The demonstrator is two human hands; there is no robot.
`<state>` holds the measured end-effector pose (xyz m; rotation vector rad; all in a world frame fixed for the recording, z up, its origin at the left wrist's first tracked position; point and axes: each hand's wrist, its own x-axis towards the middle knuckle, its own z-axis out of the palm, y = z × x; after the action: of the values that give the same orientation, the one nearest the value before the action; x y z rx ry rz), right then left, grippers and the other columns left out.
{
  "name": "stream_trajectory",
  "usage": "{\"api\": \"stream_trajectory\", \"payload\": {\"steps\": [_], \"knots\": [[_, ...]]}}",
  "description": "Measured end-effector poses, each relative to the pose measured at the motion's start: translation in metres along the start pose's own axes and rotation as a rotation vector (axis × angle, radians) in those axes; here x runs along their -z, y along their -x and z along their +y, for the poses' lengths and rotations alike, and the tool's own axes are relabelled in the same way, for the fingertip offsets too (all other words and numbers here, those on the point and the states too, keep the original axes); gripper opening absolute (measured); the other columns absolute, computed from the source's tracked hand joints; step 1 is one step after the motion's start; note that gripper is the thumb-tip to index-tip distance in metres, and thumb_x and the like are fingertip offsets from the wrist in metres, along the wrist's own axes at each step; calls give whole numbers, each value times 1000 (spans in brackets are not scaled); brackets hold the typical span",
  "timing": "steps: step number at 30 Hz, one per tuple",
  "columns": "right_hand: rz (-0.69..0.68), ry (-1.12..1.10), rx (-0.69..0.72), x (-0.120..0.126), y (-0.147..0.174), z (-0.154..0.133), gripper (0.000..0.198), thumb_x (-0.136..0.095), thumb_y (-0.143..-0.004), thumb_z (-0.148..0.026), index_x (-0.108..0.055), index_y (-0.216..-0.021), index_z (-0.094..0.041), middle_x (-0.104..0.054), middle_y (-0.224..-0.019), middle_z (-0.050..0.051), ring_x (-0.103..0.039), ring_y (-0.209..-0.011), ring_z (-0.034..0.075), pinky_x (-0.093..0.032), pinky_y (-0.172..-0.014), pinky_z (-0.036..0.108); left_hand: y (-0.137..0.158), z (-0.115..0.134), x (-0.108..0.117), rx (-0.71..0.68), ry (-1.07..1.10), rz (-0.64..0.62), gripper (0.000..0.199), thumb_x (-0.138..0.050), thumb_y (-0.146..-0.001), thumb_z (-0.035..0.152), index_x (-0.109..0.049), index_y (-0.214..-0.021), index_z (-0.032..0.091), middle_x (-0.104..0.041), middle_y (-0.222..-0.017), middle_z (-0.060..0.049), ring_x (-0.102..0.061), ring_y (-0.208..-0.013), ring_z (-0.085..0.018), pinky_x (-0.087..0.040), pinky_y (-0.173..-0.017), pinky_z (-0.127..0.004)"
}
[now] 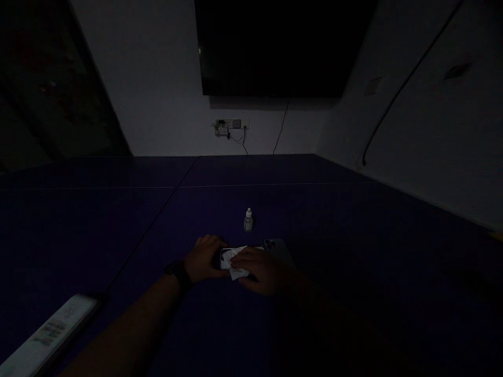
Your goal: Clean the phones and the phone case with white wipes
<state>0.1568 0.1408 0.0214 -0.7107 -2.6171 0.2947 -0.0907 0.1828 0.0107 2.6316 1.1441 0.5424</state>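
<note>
My left hand (204,258), with a dark band on its wrist, grips the left end of what looks like a phone case (222,255), flat and pale-rimmed, between thumb and fingers. Across it lies a crumpled white tissue (234,265), pressed down under the bent fingers of my right hand (261,268). Partly behind my right hand is a dark phone (283,250) lying with its camera lenses up. A small clear bottle (248,221) with a white cap stands upright just beyond my hands. Darkness blurs the finer detail.
All of this rests on a dark blue-purple surface (157,225) with a seam. A long white box (55,335) lies at the lower left. On the far wall are a large dark screen (283,47), sockets (236,124) and hanging cables (281,128).
</note>
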Motion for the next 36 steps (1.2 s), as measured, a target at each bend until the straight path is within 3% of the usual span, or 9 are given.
{"api": "stream_trajectory", "payload": {"steps": [6, 16, 21, 27, 32, 36], "knots": [[-71, 43, -2, -1, -5, -14, 55, -66, -88, -34, -56, -138, -13, -58, -143, 17, -51, -133, 28, -40, -113, 44, 0, -1, 0, -11, 2, -5, 61, -81, -69, 59, -60, -116, 27, -66, -115, -5, -56, -104, -30, -38, -87, -41], [-79, 70, -23, -1, -3, -17, 51, -66, -89, -36, -58, -134, -13, -60, -139, 16, -54, -127, 27, -42, -110, 42, 0, -4, -3, -10, -1, -11, 63, -81, -68, 61, -59, -118, 28, -65, -116, -6, -55, -105, -30, -38, -89, -41], [-31, 93, -51, 3, -1, -17, 38, -64, -90, -32, -64, -124, -15, -66, -129, 14, -58, -120, 28, -46, -105, 44, 0, -3, -2, -3, -2, -9, 59, -81, -70, 55, -59, -117, 28, -65, -116, -5, -56, -105, -30, -38, -89, -42], [-77, 81, -36, -1, -4, -21, 49, -64, -90, -39, -58, -133, -15, -61, -138, 15, -55, -125, 28, -43, -108, 44, -1, 0, 1, 1, 4, -22, 63, -81, -68, 60, -58, -118, 28, -65, -116, -6, -56, -105, -31, -38, -89, -42], [-23, 111, -51, 0, 0, -17, 36, -62, -91, -34, -64, -122, -16, -67, -127, 14, -60, -117, 28, -46, -102, 45, 0, 0, 0, 16, 2, -18, 60, -82, -69, 54, -58, -117, 27, -65, -115, -6, -56, -106, -31, -38, -90, -42], [-35, 126, -43, -1, 0, -19, 43, -64, -91, -36, -61, -128, -15, -66, -130, 14, -59, -118, 28, -46, -102, 44, 0, -1, 0, 16, 6, -19, 60, -83, -67, 49, -58, -118, 27, -64, -118, -5, -56, -108, -31, -38, -91, -42]]}}
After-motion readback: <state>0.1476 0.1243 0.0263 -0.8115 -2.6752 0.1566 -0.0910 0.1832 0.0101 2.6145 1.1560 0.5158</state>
